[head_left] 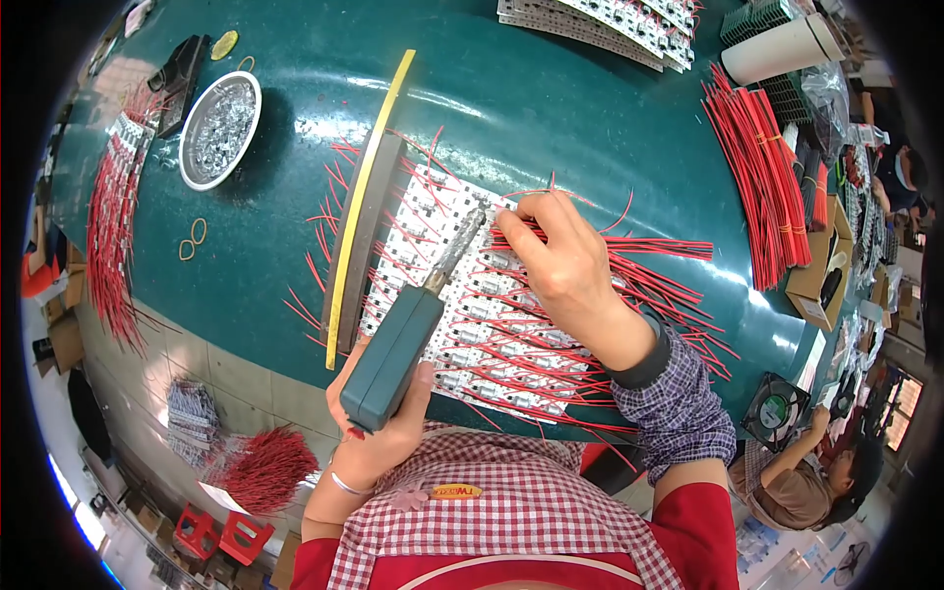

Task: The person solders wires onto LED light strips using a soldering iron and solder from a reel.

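Note:
My left hand (388, 423) is wrapped round a dark green soldering gun (393, 354). Its metal tip (460, 244) reaches up to the far edge of a white circuit board panel (433, 324). My right hand (560, 251) is closed in a pinch over the panel's far right part, just beside the tip. A red wire seems to be between those fingers, though its end is mostly hidden. Rows of red wires (659, 270) stick out to the right from the panel. Along its left side lies a dark bar with a yellow strip (369, 187), with more red wires poking from under it.
A white bowl of metal bits (221, 133) and wired boards (118, 216) are at left on the green table (295, 59). Stacked panels (610, 25) lie at the far side. Red wire bundles (757, 177) and a fan (777, 408) are at right, near another person (816, 472).

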Demonstrator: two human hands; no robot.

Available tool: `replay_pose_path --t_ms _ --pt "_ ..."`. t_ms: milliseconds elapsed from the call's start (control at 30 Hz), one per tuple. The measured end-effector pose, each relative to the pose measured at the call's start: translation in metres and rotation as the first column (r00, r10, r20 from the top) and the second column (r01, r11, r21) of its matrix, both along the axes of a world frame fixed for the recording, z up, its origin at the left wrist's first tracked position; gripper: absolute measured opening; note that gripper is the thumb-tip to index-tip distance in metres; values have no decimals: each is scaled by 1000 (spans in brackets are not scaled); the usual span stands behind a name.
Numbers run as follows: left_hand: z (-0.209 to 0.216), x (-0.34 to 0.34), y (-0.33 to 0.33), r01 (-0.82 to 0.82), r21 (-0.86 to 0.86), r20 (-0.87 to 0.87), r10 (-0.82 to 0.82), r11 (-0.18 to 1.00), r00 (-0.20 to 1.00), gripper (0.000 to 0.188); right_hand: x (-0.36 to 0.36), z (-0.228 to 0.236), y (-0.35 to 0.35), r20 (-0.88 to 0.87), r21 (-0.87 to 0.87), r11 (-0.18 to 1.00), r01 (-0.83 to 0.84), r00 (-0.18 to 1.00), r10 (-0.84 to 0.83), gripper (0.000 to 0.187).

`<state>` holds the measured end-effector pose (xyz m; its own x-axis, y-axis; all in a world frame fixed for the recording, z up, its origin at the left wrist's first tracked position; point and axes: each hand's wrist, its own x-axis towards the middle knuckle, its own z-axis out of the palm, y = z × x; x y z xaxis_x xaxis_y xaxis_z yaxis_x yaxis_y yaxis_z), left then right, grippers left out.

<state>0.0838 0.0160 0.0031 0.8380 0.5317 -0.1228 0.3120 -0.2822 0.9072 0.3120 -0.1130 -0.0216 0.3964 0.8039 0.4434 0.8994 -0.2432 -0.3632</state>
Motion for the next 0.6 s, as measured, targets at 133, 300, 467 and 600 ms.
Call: replay_pose_path --t_ms 133,300,467,600 --pt "0 -5 -2 -77 20 17 76 997 997 26 -1 1 0 8 -14 1000 6 1000 -6 39" --pt "2 -4 -1 -80 66 80 74 995 994 26 -2 2 0 19 -11 1000 10 1000 -10 38" --pt "1 -6 -1 -109 51 90 105 993 990 27 -4 4 -1 -1 -64 998 11 1000 -11 37" --pt "0 -10 1 -92 41 78 89 995 993 26 -4 4 -5 51 -11 1000 5 999 -4 31"
